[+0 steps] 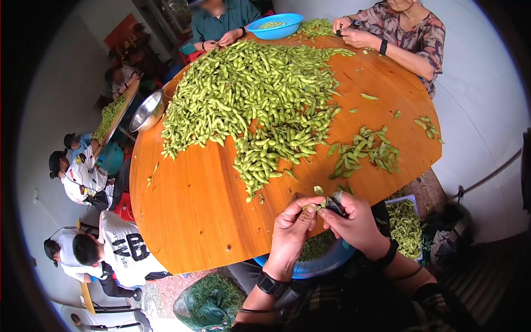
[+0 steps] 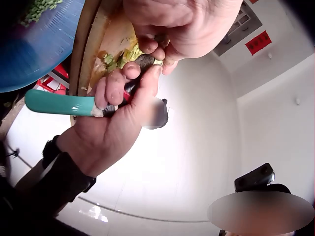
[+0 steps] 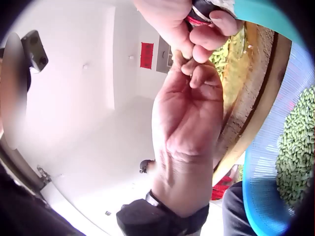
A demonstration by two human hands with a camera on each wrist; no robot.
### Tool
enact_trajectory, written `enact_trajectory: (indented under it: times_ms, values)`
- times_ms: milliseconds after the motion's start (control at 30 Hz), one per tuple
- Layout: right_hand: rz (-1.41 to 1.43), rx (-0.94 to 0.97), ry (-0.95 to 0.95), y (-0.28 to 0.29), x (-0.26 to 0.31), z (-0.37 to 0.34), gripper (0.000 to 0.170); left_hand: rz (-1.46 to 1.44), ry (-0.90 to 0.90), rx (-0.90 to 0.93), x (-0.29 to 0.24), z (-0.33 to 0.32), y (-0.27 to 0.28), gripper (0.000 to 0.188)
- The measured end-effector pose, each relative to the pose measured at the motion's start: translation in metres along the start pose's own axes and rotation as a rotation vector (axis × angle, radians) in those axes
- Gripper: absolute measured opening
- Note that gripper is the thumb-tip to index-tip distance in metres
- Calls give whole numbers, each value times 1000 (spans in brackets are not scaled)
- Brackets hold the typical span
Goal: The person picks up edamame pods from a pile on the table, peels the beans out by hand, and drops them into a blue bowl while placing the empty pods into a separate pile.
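Note:
Both hands meet above the table's near edge. My left hand [image 1: 291,232] pinches a small green pod [image 1: 322,204] with thumb and fingers. My right hand [image 1: 357,224] is beside it, its fingertips close to the pod. In the left wrist view the right hand [image 2: 110,130] grips a tool with a teal handle [image 2: 61,102], while the left hand [image 2: 184,27] pinches from above. The right wrist view shows the left hand [image 3: 189,115] against the right fingertips, with the teal handle [image 3: 275,14] at the top. A large heap of green pods [image 1: 249,88] covers part of the wooden table [image 1: 191,205].
A blue basin [image 1: 310,271] is below the hands; shelled beans [image 3: 298,147] lie in it. Loose pods [image 1: 365,150] are right of the heap. A crate of pods [image 1: 404,224] stands at lower right, a green bag [image 1: 207,301] at lower left. Two people sit across the table.

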State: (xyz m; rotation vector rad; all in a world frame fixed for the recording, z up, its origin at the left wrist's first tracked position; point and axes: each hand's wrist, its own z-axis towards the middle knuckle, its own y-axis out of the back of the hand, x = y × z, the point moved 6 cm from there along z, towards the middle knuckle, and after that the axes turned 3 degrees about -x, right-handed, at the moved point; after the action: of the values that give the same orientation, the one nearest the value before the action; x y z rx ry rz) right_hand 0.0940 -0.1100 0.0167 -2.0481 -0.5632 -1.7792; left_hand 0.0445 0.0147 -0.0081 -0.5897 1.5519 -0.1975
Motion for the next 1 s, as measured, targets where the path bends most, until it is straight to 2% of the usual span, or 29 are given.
enact_trajectory:
  times_ms: [100,133,200,233,267,333,367,400,467,500,533,600,633,700,733,767,833,867,900,933,1000]
  values:
    - [2,-53,108,3,-1,-1,17,-29,12,-38,-3,-1,-7,17]
    - [-81,-70,173,6,-3,0,17,-27,12,-39,-3,-1,-10,17]
    - [-163,-88,238,8,-1,-1,17,50,-89,-188,-4,-2,-9,7]
    - [-207,-128,294,9,5,-2,17,256,-318,-311,-7,-1,-5,6]
    - [-251,-169,350,9,11,-3,18,257,-318,-311,-6,-5,-4,6]
    - [-327,-184,403,5,15,-8,18,930,-547,-335,-24,-19,-16,6]
    - [-405,-199,456,3,18,-10,17,1029,-657,-263,-26,-20,-22,7]
    - [-405,-197,454,3,17,-11,17,1029,-655,-265,-29,-22,-22,7]
    - [-397,-157,483,2,16,-12,18,939,-354,-126,-23,-20,-20,10]
    - [-396,-156,483,3,16,-13,18,842,-277,-75,-22,-18,-18,10]
    - [-317,-101,424,3,14,-12,17,844,-276,-76,-24,-19,-15,10]
    - [-237,-43,369,4,11,-11,16,479,4,21,-10,-17,-9,9]
    - [-165,17,288,3,5,-8,16,481,1,18,-11,-18,-10,9]
    - [-101,67,162,5,5,-8,15,306,184,-68,-3,-25,-5,9]
    - [-110,58,118,9,10,-7,15,308,181,-70,-3,-31,-2,9]
    - [-126,-4,117,20,7,0,16,448,153,-24,-4,-38,1,10]
    - [-384,-161,97,55,13,14,25,756,39,91,-2,-57,10,12]
    - [-566,-227,306,78,6,25,25,760,41,91,-5,-59,10,12]
    - [-679,-324,304,99,8,32,23,957,-103,170,-16,-64,-1,15]
    - [-798,-406,459,113,19,34,21,1150,-252,250,-25,-70,-14,19]
    - [-945,-506,505,133,24,37,19,1217,-241,225,-35,-67,-21,21]
